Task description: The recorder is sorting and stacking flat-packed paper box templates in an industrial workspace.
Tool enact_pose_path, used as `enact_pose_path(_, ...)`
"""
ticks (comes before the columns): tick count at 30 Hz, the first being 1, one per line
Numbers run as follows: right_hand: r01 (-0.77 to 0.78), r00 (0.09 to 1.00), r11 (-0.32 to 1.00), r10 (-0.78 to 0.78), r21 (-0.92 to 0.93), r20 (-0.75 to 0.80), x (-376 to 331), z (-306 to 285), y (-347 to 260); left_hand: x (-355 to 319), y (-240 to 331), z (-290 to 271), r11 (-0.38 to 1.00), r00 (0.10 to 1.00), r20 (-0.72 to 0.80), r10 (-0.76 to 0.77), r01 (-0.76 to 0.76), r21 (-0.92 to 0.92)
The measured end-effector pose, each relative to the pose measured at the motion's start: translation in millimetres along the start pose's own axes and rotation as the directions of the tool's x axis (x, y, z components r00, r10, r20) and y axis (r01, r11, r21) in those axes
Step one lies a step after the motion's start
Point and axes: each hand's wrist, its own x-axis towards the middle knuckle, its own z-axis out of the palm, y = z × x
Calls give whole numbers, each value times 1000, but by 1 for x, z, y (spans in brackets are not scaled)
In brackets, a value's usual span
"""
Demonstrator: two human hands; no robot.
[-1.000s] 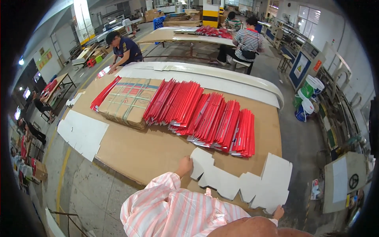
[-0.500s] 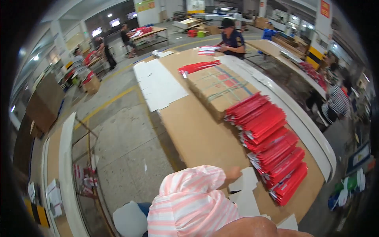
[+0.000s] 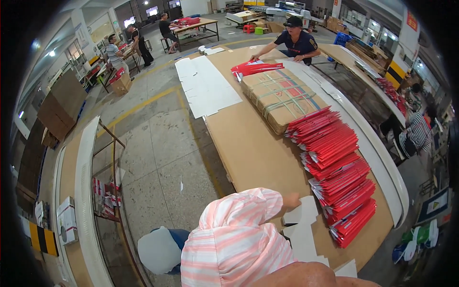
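Observation:
My left hand, below a pink-and-white striped sleeve, is at the edge of some white card pieces on the brown-topped table. Its fingers are too small and hidden to make out. Bare skin shows at the lower edge, but my right hand is out of sight. Right of the card pieces, a long overlapping row of flat red folded pieces leads back to a brown cardboard bundle tied with greenish straps.
Across the table a person in dark clothes reaches to red pieces beyond the bundle. White sheets lie on the table's left side. A stool stands by my left. Another table is further left; other people work farther off.
The view has shifted, so the table sits slightly lower and further right. My left hand stays by the card pieces. The person opposite has let go of a red-and-white piece and stretched an arm out.

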Motion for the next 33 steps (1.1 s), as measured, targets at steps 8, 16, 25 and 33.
enact_pose_path(8, 262, 951, 956, -279, -132, -131, -2, -58, -69, -10, 4, 6, 943, 955, 137, 263, -284, 174)
enact_pose_path(16, 226, 919, 921, -310, -318, -244, -54, -114, -176, 14, -14, -12, 987, 938, 308, 160, -145, -69)
enact_pose_path(25, 37, 501, 541, 718, 840, -484, -25, -179, -365, 32, -25, -37, 906, 864, 497, -75, 268, -328)
enact_pose_path(33, 188, 577, 614, 562, 767, -592, -30, -175, -558, 17, -112, -201, 512, 788, 614, -40, 544, -665)
